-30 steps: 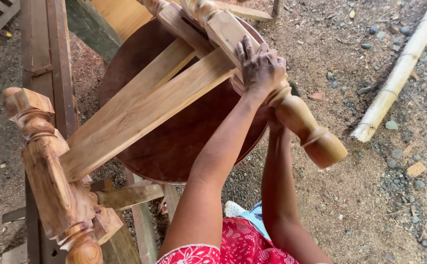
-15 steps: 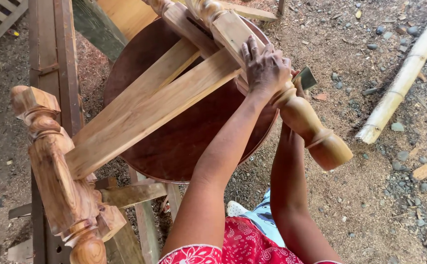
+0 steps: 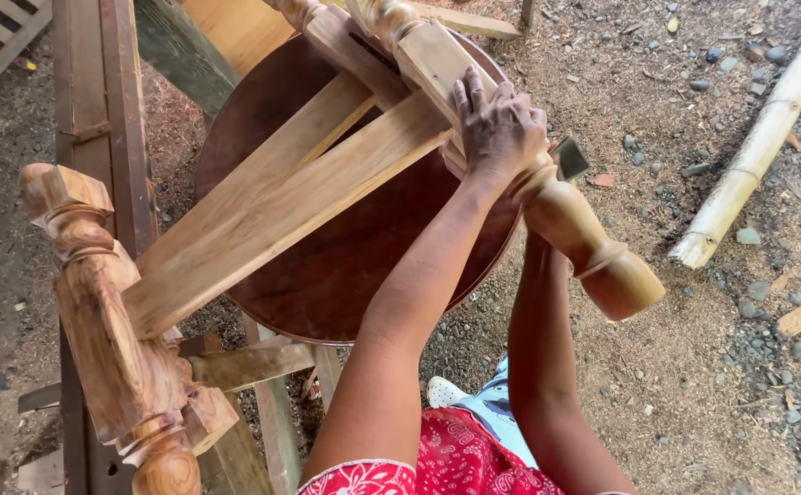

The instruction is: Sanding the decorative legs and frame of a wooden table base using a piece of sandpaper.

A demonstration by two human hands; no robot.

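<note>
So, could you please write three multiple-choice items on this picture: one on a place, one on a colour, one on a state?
1. Where does the left hand rest?
A. on the turned table leg
B. on the bamboo pole
C. on the ground

2. What colour is the round tabletop?
A. white
B. dark brown
C. green

3. How does the table stand?
A. upright
B. flat on the ground
C. overturned, legs up

Answers: 1 A, the fingers lie over the leg. 2 B, its surface is dark brown. 3 C, the legs rise toward the camera.
</note>
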